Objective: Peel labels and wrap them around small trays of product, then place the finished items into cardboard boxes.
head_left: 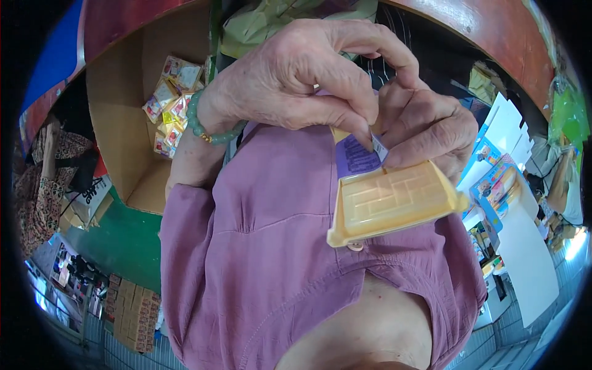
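Note:
In front of my purple shirt I hold a shallow yellow plastic tray (pixel 394 200), tilted, with a raised block pattern on its face. My right hand (pixel 431 126) grips its upper edge, its fingers curled and partly behind the other hand. My left hand (pixel 308 74), with a green bead bracelet (pixel 213 132) at the wrist, has thumb and forefinger pinched on a small white paper piece (pixel 379 148) at the tray's upper edge. Beside that piece shows a purple patch (pixel 359 155) with dark marks; what it belongs to is unclear.
At the left stands an open cardboard box (pixel 117 117) holding several small packed toy sets (pixel 172 111). Printed blue cards (pixel 493 179) and white sheets (pixel 524 265) lie at the right. A green plastic bag (pixel 568 111) is at the far right. Stacked cartons (pixel 132 311) stand lower left.

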### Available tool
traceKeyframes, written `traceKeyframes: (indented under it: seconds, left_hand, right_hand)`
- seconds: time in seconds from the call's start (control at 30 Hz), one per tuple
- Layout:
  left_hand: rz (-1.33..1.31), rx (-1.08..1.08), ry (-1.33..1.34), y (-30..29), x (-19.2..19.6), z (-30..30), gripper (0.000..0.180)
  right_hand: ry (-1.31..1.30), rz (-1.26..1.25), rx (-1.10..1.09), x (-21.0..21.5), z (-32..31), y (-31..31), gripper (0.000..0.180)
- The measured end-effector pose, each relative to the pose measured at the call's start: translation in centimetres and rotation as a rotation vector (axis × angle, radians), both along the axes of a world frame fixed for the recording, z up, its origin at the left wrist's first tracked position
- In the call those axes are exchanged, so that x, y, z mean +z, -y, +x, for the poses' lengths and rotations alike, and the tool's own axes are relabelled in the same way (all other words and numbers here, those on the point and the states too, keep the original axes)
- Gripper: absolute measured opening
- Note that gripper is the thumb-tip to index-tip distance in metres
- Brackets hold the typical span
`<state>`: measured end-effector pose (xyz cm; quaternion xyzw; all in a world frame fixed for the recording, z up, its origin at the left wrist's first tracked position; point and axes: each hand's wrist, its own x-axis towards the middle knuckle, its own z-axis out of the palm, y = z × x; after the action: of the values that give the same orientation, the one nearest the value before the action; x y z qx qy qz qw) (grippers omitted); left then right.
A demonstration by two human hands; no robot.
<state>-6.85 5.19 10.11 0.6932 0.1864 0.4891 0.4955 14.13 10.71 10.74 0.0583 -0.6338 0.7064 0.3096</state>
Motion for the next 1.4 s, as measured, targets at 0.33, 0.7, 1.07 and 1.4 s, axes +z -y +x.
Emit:
traceKeyframes:
  seconds: [0.33, 0.7, 1.07, 1.4]
  left_hand:
    - [-0.033, -0.015, 0.021, 0.2, -0.8, 0.7, 0.015]
    - [-0.076, 0.005, 0.129, 0.1, -0.7, 2.3, 0.014]
    - [-0.496, -0.187, 0.186, 0.3, -3.4, 3.5, 0.04]
    - [-0.867, -0.48, 0.346, 0.2, -5.3, 4.7, 0.072]
  right_hand:
    - [0.048, 0.064, 0.149, 0.3, -0.2, -1.0, 0.024]
    - [0.185, 0.235, -0.159, 1.2, 1.2, 0.2, 0.018]
    - [0.051, 0.585, -0.225, 1.4, 0.0, 0.9, 0.026]
    - [0.212, 0.672, -0.216, 1.5, 0.1, 1.3, 0.028]
